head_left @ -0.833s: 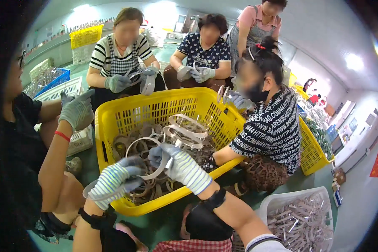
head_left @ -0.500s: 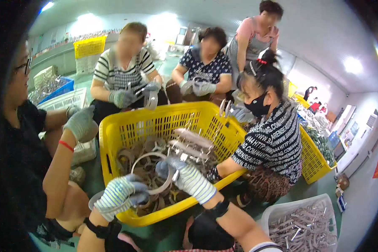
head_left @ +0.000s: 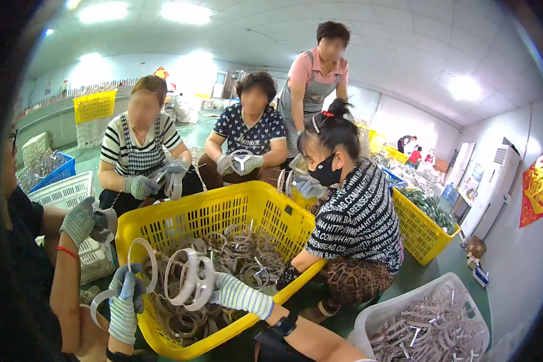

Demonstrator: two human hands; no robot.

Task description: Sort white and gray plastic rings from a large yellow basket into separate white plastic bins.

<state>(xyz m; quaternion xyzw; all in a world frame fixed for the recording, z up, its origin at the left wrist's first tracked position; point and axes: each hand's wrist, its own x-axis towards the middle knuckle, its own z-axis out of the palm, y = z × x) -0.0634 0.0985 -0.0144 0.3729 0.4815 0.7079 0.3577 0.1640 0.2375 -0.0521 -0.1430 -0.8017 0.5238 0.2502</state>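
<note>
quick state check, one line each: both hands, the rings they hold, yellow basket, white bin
left hand: gloved, gripping a metal ring
right hand: gloved, holding a spoked ring upright
yellow basket: holds a pile of rings
white bin: filled with metal parts

The left hand (head_left: 125, 301) has moved to the crate (head_left: 181, 220) rim with a ring (head_left: 140, 265). The right hand (head_left: 238, 294) (gloved too) lifted its ring (head_left: 190, 279) higher.

A red hanging sign with gold figures (head_left: 535, 186) is seen on the right wall. A smaller red diamond-shaped sign (head_left: 161, 72) is fixed high on the far wall. No packages or screens can be made out.
</note>
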